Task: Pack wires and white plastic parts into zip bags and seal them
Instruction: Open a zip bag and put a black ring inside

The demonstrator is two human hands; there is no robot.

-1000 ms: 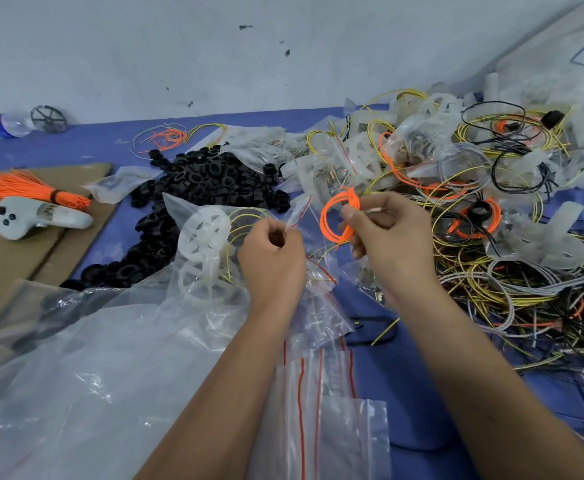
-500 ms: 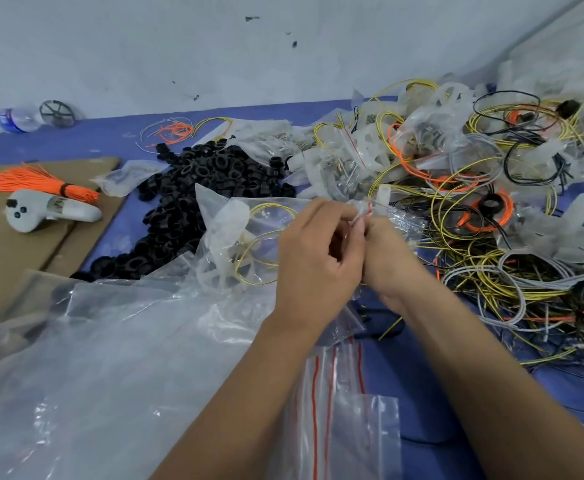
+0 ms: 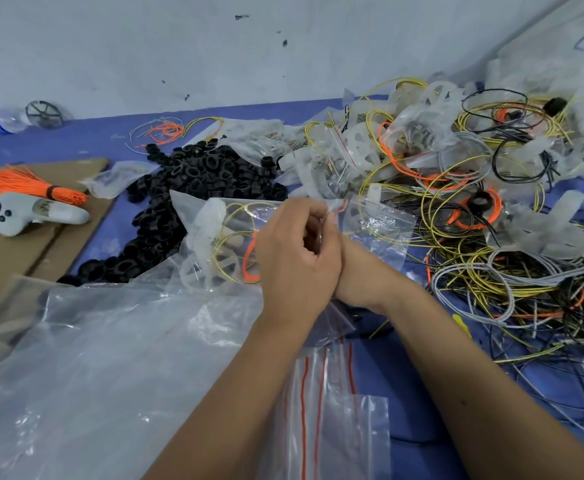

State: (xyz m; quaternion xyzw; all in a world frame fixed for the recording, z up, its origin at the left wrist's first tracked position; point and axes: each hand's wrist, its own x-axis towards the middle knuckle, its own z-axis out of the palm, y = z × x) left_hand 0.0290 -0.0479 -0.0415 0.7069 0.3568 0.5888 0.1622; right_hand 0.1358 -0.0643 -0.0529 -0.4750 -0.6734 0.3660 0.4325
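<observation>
Above blue tabletop [image 3: 422, 393], left hand [image 3: 294, 261] and right hand [image 3: 332, 251] pinched zip bag [image 3: 221, 244] mouth; grips pressed together. Bag held wires, white plastic parts. Risk: trapped wire would likely leave seal incomplete.

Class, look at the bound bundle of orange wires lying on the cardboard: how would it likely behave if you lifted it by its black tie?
The orange wire bundle would probably droop, since its loose ends fan out thinly. It looks light for its size. The black tie likely keeps the strands together.
</observation>
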